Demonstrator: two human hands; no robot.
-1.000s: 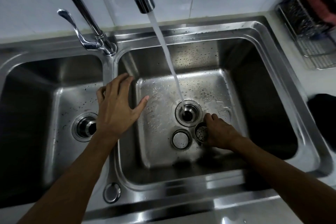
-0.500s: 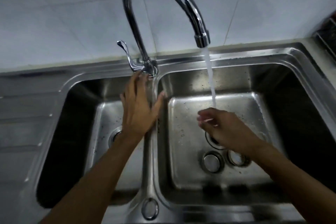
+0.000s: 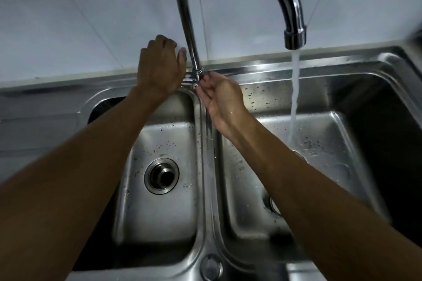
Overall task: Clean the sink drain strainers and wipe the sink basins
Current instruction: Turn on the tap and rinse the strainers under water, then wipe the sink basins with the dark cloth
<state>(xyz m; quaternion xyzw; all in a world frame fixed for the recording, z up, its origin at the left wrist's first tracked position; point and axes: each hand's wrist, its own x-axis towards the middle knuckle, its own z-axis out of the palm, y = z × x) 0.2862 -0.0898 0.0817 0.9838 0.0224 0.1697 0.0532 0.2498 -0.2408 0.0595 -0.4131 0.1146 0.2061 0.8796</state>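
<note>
My left hand (image 3: pixel 161 68) is clamped over the tap lever at frame centre, my right hand (image 3: pixel 222 100) loosely curled, holding nothing, touching the faucet (image 3: pixel 189 29) base; a strainer (image 3: pixel 272 206) lies below, lower right

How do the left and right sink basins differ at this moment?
The left basin gets no water, and its drain shows in full. The faucet pours a stream into the right basin, whose drain is mostly hidden by the right forearm. Both are droplet-speckled stainless steel.
</note>
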